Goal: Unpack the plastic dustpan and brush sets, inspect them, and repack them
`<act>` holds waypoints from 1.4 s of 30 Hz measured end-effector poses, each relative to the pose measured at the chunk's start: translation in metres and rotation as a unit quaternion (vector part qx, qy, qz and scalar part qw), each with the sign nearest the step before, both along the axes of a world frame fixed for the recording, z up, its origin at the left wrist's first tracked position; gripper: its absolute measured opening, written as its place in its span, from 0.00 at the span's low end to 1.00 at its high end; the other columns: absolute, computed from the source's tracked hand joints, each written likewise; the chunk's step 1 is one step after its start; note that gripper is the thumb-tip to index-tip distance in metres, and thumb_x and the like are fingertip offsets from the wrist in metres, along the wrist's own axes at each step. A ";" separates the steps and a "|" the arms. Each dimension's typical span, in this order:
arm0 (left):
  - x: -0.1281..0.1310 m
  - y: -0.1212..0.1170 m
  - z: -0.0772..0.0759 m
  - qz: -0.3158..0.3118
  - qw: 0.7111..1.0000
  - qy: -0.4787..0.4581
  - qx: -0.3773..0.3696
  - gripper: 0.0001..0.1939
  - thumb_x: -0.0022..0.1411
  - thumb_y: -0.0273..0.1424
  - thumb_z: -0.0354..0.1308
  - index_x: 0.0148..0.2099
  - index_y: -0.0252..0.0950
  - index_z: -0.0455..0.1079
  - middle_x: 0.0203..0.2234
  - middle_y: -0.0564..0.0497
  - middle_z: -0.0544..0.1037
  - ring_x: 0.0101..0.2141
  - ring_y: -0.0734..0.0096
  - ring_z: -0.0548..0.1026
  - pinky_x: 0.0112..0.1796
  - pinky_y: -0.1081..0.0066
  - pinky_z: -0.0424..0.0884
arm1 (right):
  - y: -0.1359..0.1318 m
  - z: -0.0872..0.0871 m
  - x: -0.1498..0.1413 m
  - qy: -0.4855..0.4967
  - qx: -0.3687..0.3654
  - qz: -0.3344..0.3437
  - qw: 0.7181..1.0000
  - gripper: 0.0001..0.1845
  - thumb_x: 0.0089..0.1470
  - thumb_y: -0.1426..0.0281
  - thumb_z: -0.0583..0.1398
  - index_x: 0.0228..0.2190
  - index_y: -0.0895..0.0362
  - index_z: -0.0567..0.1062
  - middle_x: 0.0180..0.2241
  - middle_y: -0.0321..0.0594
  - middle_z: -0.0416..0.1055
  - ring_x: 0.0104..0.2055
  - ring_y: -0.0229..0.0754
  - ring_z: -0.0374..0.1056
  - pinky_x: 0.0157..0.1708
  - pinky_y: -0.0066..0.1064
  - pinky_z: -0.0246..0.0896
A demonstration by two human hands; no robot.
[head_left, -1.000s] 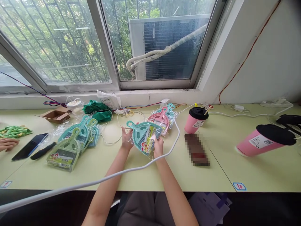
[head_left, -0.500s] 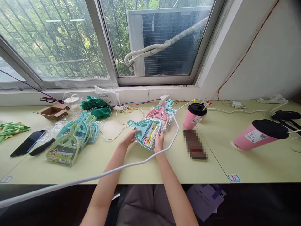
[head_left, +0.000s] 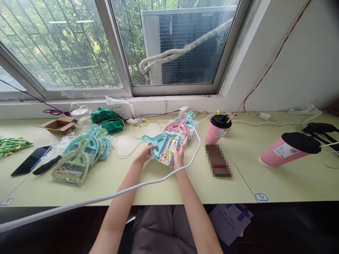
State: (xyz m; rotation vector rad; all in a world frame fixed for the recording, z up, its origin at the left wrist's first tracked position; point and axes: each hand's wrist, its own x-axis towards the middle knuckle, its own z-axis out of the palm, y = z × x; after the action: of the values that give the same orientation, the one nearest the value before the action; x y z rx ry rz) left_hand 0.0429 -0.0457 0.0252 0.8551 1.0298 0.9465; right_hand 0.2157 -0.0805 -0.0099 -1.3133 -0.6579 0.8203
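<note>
Beneath everything, the table (head_left: 159, 194) is spreading past both grips. Between them I'm holding the teal dustpan (head_left: 161, 146), its handle (head_left: 148, 140) pointing out beyond the left grip; I can't tell whether it's touching the table. Just beyond, partly behind it, the pink dustpan (head_left: 176, 127) is lying. My left grip (head_left: 143, 154) is pinching near the handle's base, thumb on top; my right grip (head_left: 178, 157) is clasping the opposite end. Slick film (head_left: 172, 163) could be causing a slip; the white cable (head_left: 148, 183), passing just nearer than the right grip, could be snagging it.
</note>
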 end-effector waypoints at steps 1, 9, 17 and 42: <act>-0.001 0.001 0.000 0.006 1.000 -0.012 0.005 0.19 0.46 0.30 0.68 0.41 0.33 0.70 0.29 0.50 0.80 0.26 0.70 0.77 0.28 0.72 0.73 | -0.002 0.003 0.001 0.007 -0.007 -0.011 1.000 0.25 0.48 0.60 0.59 0.48 0.56 0.70 0.44 0.46 0.77 0.44 0.45 0.73 0.39 0.32 0.68; -0.002 0.001 0.002 0.018 0.999 -0.051 0.009 0.17 0.46 0.27 0.68 0.41 0.32 0.71 0.28 0.49 0.80 0.28 0.66 0.79 0.29 0.71 0.73 | -0.009 0.013 0.004 0.009 -0.021 -0.018 1.000 0.21 0.42 0.56 0.64 0.36 0.58 0.74 0.40 0.45 0.75 0.36 0.43 0.70 0.29 0.30 0.66; 0.000 0.001 0.003 0.031 0.999 -0.045 0.002 0.14 0.47 0.26 0.67 0.39 0.31 0.72 0.27 0.49 0.80 0.25 0.69 0.77 0.26 0.73 0.71 | -0.008 0.016 0.007 -0.003 0.051 -0.105 0.993 0.20 0.43 0.56 0.66 0.33 0.59 0.79 0.53 0.49 0.64 0.52 0.48 0.67 0.52 0.40 0.64; 0.006 -0.002 -0.008 -0.029 0.996 -0.086 0.024 0.21 0.49 0.25 0.67 0.47 0.31 0.70 0.37 0.43 0.81 0.34 0.62 0.81 0.33 0.70 0.76 | -0.017 0.026 -0.001 -0.118 -0.049 -0.115 0.985 0.14 0.49 0.57 0.62 0.28 0.54 0.78 0.59 0.45 0.62 0.62 0.57 0.52 0.61 0.53 0.47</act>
State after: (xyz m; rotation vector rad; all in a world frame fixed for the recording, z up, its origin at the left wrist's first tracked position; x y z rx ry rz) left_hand 0.0486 -0.0478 0.0172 0.8245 0.8340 0.9819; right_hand 0.2142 -0.0977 0.0161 -1.5581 -0.6431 0.5188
